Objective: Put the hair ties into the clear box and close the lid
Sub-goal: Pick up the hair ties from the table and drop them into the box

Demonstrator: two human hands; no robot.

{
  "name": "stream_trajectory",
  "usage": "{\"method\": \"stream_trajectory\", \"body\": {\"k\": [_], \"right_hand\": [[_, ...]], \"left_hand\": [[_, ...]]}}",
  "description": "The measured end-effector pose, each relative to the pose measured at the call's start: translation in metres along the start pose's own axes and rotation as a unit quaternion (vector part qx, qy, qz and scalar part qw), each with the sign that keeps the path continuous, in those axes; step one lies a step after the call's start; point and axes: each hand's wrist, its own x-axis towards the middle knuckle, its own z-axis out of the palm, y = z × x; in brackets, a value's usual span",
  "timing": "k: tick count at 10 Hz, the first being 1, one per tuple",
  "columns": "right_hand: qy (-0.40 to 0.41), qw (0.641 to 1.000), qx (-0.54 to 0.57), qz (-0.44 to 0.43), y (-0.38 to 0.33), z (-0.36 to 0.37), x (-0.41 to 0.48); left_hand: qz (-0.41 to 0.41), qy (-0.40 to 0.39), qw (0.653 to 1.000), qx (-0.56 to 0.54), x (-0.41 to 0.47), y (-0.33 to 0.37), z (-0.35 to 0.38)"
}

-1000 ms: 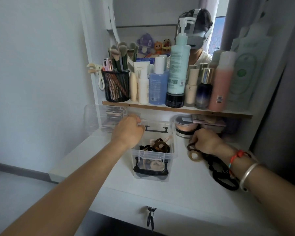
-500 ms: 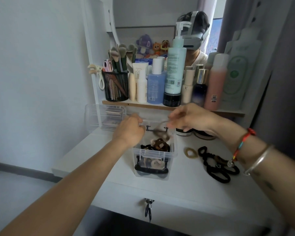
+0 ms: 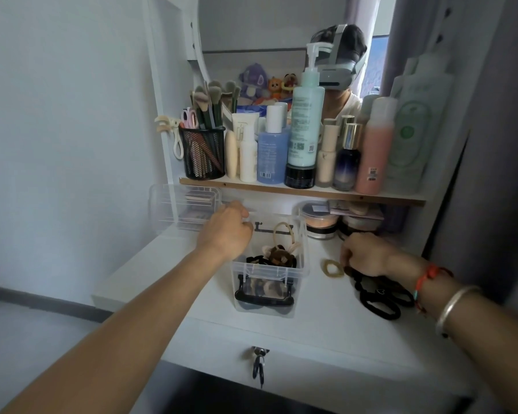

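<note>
1. Black hair ties (image 3: pixel 377 297) lie on the worktop (image 3: pixel 326 333) right of the clear box (image 3: pixel 268 273).
2. My right hand (image 3: pixel 366 253) closes on them beside the tan tie (image 3: pixel 333 268); I should lift one cleanly.
3. My left hand (image 3: pixel 226 231) grips the box's far rim, propping its lid (image 3: pixel 278 218); steady it.

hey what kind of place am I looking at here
Probably a bedroom vanity or dressing table: a round mirror over a shelf of skincare bottles, a mesh cup of makeup brushes, and hair ties on the white desktop.
</note>
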Motion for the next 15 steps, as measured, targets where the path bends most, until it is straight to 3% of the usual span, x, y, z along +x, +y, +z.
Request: {"method": "stream_trajectory", "body": {"k": [2,3,4,5,6,8,9,12,13,14,15], "right_hand": [[0.005,1.000,0.009,0.008,0.004,0.006,0.004],[0.096,0.988,0.121,0.020,0.003,0.003,0.009],[0.088,0.950,0.299,0.010,-0.003,-0.008,0.012],[-0.025,0.957,0.289,0.003,-0.011,-0.004,0.006],[-0.068,0.979,0.189,-0.018,-0.019,0.011,0.003],[-0.001,0.992,0.113,-0.065,-0.031,0.011,0.014],[0.030,0.986,0.138,-0.086,-0.039,0.012,0.025],[-0.001,0.994,0.057,-0.089,-0.050,0.014,0.026],[0.158,0.956,0.237,-0.073,-0.053,-0.010,0.022],[0.133,0.863,0.465,-0.145,-0.066,-0.045,0.008],[0.028,0.908,0.377,-0.180,-0.078,-0.060,-0.009]], "left_hand": [[-0.004,0.001,1.000,-0.012,0.000,-0.001,0.000],[-0.005,0.001,1.000,-0.015,0.000,-0.001,0.000],[-0.003,0.002,1.000,-0.014,0.000,0.000,0.000],[0.001,0.002,1.000,-0.007,-0.001,0.000,0.000],[0.002,0.004,1.000,-0.006,-0.002,0.000,0.000],[-0.003,0.000,1.000,0.009,-0.002,0.001,-0.002],[-0.011,0.015,0.999,0.030,-0.001,-0.003,-0.009],[-0.030,0.035,0.998,0.033,-0.001,-0.014,-0.022],[-0.027,0.023,0.999,0.022,-0.001,-0.013,-0.019],[-0.024,0.016,1.000,0.000,-0.003,-0.009,-0.015],[-0.018,0.009,1.000,-0.015,-0.005,-0.005,-0.011]]}}
